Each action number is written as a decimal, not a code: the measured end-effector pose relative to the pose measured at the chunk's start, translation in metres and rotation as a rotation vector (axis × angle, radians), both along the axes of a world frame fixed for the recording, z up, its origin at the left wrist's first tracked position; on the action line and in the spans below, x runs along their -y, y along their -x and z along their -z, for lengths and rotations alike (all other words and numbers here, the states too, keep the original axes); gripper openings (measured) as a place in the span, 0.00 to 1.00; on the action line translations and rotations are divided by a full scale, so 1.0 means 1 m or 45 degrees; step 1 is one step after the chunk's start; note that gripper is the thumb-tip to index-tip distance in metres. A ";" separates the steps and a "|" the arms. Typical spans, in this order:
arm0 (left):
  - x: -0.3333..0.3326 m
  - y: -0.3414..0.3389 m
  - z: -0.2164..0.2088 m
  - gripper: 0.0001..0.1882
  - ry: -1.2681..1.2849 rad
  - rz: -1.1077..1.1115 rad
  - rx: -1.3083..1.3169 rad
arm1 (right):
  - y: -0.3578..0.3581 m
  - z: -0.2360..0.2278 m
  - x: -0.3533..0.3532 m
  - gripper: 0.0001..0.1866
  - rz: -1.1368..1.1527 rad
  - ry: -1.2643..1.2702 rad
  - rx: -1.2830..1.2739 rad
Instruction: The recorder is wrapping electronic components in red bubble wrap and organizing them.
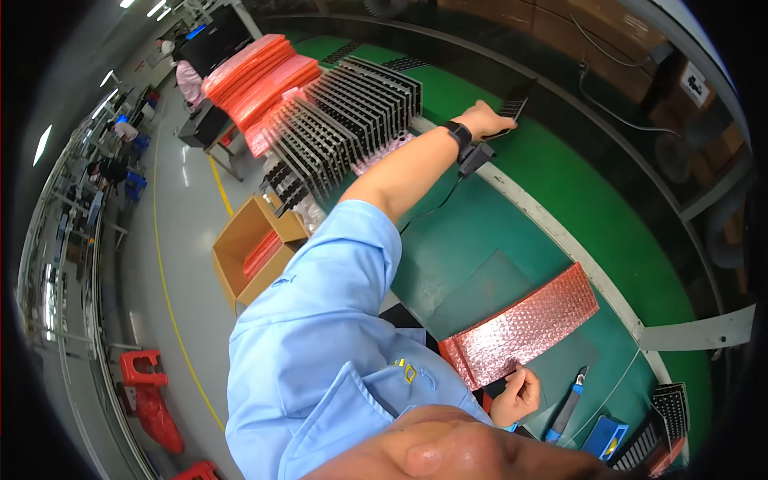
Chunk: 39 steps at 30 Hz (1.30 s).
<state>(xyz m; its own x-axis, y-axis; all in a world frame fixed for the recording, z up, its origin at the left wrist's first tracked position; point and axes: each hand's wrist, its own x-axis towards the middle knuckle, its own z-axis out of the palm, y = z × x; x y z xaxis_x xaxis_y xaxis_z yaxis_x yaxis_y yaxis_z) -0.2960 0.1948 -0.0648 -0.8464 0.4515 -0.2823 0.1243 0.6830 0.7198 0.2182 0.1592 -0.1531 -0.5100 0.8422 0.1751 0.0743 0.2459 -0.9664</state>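
Nearest the wearer's chest, the right hand [516, 398] is low over the bench with its fingers curled in, at the lower edge of a pink bubble-wrap pouch [524, 324]; I cannot tell whether thumb and finger pinch that edge. The pouch lies flat and slanted on the green bench mat [448, 240]. To the right of this hand lie a blue-and-black-handled tool [566, 412] and a small blue box [606, 438], with black slotted panels [670, 412] at the bench corner.

Farther out, the left arm reaches across, a black watch [460, 136] on its wrist. The left hand [486, 120] is closed on the edge of a black perforated panel [516, 102], tilted up over the green conveyor belt [552, 164]. Just left of that arm stands a row of black slotted panels in a rack [364, 96], and beside it a stack of red bubble-wrap pouches [260, 76]. An open cardboard box [232, 240] holds more red pouches. Beyond are red plastic stools [144, 368] on the grey floor [184, 264] and, far back, a person in pink [190, 82].
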 end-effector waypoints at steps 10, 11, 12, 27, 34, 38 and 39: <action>0.294 -0.211 -0.051 0.36 -1.313 -0.183 -0.158 | 0.004 0.006 0.006 0.07 -0.094 -0.110 -0.054; 0.318 -0.216 -0.046 0.39 -1.385 -0.279 -0.259 | 0.005 0.008 0.005 0.07 -0.096 -0.123 -0.055; 0.342 -0.215 -0.040 0.39 -1.398 -0.309 -0.269 | 0.006 0.005 0.006 0.07 -0.098 -0.141 -0.052; 0.394 -0.123 0.050 0.42 -1.114 -1.043 -0.085 | 0.008 0.010 0.006 0.09 -0.129 -0.333 0.033; 0.383 -0.122 0.061 0.48 -1.019 -1.068 -0.023 | 0.010 0.012 0.005 0.09 -0.146 -0.319 0.044; 0.383 -0.134 0.043 0.50 -1.108 -1.073 0.110 | 0.010 0.011 0.005 0.09 -0.149 -0.298 0.042; 0.382 -0.131 0.042 0.49 -1.062 -1.073 0.105 | 0.009 0.010 0.006 0.09 -0.145 -0.301 0.037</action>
<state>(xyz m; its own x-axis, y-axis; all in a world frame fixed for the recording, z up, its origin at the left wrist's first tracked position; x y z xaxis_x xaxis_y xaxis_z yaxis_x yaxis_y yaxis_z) -0.1649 -0.1876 -0.1070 -0.9578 -0.1688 -0.2325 -0.2069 -0.1560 0.9658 0.2088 0.1536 -0.1631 -0.6071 0.7164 0.3438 0.0602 0.4730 -0.8790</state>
